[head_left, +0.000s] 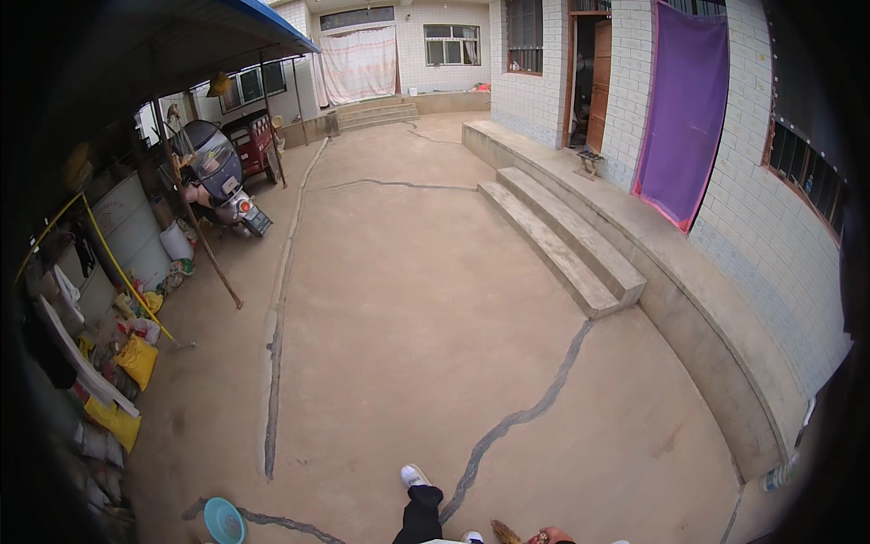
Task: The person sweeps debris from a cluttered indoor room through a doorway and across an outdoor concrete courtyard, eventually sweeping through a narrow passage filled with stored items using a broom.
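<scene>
At the lower edge, my right hand (555, 535) shows only in part, its fingers curled and mostly cut off by the frame. Just left of it is a brown, straw-like thing (504, 532). It lies close to the fingers, but its kind is unclear, and so is whether the hand grips it. My left hand is out of view. A dark-trousered leg (421, 515) of mine steps forward in a white shoe (414, 475), and the tip of the other white shoe (472, 537) shows beside it.
A turquoise basin (224, 521) stands on the concrete ground at lower left. Leftward are yellow sacks (136, 362), a yellow pole (127, 276), a leaning wooden post (204, 240) and a parked scooter (217, 172). Concrete steps (562, 245) and a raised ledge (698, 349) run along the right.
</scene>
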Demonstrator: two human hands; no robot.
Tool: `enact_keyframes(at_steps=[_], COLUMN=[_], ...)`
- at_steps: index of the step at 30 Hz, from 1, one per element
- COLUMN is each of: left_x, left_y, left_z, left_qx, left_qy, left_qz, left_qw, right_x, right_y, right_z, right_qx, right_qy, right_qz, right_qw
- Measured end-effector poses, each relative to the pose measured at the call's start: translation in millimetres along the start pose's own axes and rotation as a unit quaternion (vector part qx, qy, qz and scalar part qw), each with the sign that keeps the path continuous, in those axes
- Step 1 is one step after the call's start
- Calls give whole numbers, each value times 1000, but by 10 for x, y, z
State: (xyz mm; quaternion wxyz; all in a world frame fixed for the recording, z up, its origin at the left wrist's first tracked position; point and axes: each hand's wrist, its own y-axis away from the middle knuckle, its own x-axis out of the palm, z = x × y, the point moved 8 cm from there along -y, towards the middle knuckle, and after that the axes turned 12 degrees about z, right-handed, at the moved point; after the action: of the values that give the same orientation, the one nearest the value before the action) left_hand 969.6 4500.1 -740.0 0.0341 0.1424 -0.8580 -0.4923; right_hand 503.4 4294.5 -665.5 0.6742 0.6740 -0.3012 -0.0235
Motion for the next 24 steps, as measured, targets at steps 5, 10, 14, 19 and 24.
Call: enact_keyframes(at_steps=[5, 10, 14, 19, 24], left_x=[-87, -437, -755, -1109, -1631], left_y=[-1236, -2275, -2722, -3256, -4015], left_z=[-350, -1217, -3236, -5374, -6194], left_qx=[-95, -146, -8, 133, 183], left_qy=[19, 42, 22, -23, -42], left_qz=[55, 86, 76, 73, 75], left_qw=[994, 985, 997, 988, 979], right_x=[-202, 1011, 2192, 3063, 4313], right_y=[-890, -843, -812, -1985, -2769], right_z=[811, 1464, 1941, 2855, 3543], right_qx=[-34, -104, -129, -194, -115], right_qy=[12, 103, 112, 178, 129], right_qz=[-54, -99, -92, -15, 61], right_qw=[998, 984, 981, 965, 983])
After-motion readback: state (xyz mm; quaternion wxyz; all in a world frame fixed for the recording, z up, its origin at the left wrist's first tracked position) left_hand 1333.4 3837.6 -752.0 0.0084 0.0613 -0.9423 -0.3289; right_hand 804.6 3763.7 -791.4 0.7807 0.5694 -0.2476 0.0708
